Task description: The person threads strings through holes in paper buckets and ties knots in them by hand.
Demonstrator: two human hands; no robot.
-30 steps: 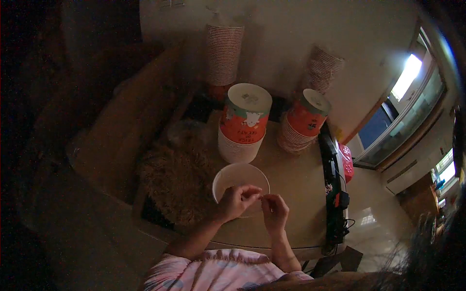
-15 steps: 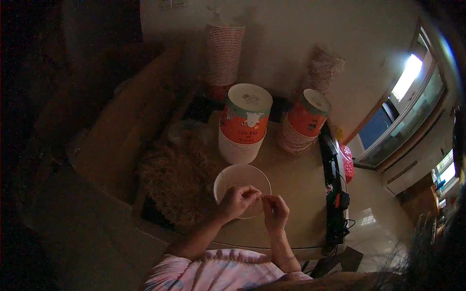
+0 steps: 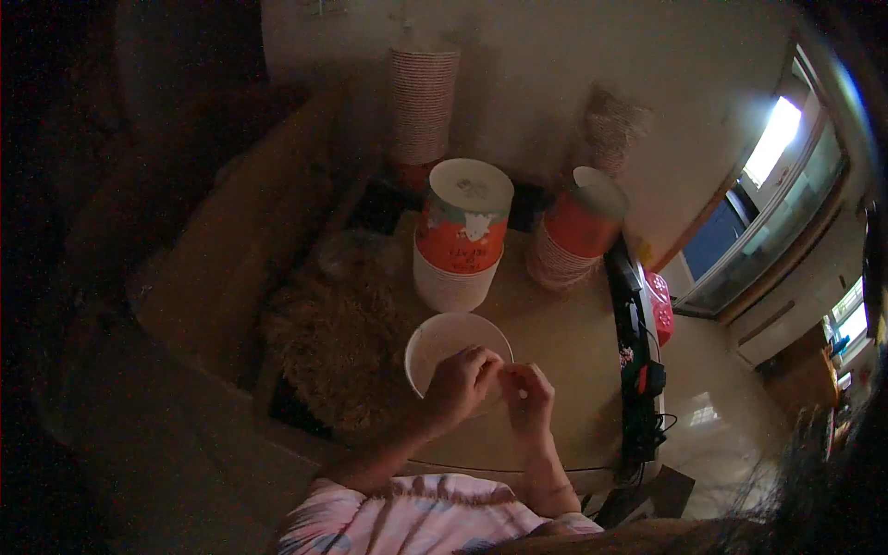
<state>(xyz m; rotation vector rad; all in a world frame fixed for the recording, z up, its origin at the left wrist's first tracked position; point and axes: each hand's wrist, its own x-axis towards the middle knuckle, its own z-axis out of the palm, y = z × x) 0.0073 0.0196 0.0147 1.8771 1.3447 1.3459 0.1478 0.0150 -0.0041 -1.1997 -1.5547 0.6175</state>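
My left hand (image 3: 461, 381) is over the front edge of an open white paper tub (image 3: 427, 350), fingers pinched. Close to its right, almost fingertip to fingertip, is my right hand (image 3: 530, 396), also with curled fingers. A tiny white spot shows at the right hand's fingers, too small to name. Whatever the two pinches hold between them I cannot make out. Behind the open tub stands a stack of upturned paper tubs (image 3: 465, 242), orange and green with printed letters. A heap of tan, shredded straw-like strands (image 3: 338, 351) lies left of the tub.
A second upturned tub stack (image 3: 575, 231) stands at the back right. Taller stacks of nested tubs (image 3: 423, 106) rise near the wall. Along the table's right side runs a black edge with cables (image 3: 638, 398), beside a red plastic item (image 3: 659, 301). Cardboard (image 3: 240, 250) leans at the left.
My hands have turned slightly and stay close together, the right one a little lower. A white spot now shows at the right fingers. The view has shifted slightly.
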